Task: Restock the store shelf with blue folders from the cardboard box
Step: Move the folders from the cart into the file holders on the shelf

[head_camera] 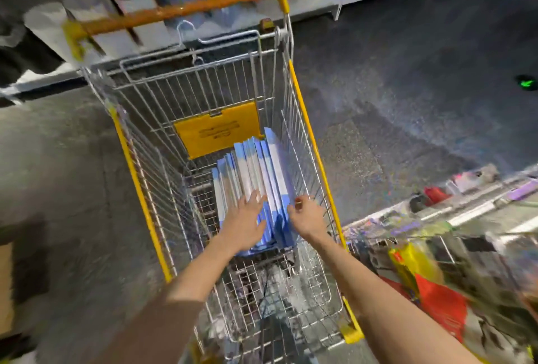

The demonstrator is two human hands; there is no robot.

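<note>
Blue folders (256, 171) stand inside the cart (189, 93), so shelving seems mostly ahead; left hand (244, 224) lies spread on them, right hand (308, 215) pinches their outer edge.

A wire shopping cart (203, 87) with yellow rims fills the middle of the frame, its orange handle (174, 11) at the upper left. A yellow flap (217, 130) hangs on its far wall. Pale paper rolls (87, 14) stand beyond the handle. A green arrow (526, 83) glows on the dark speckled floor (407, 72) at right. Blurred colourful goods (436, 291) crowd the lower right.
</note>
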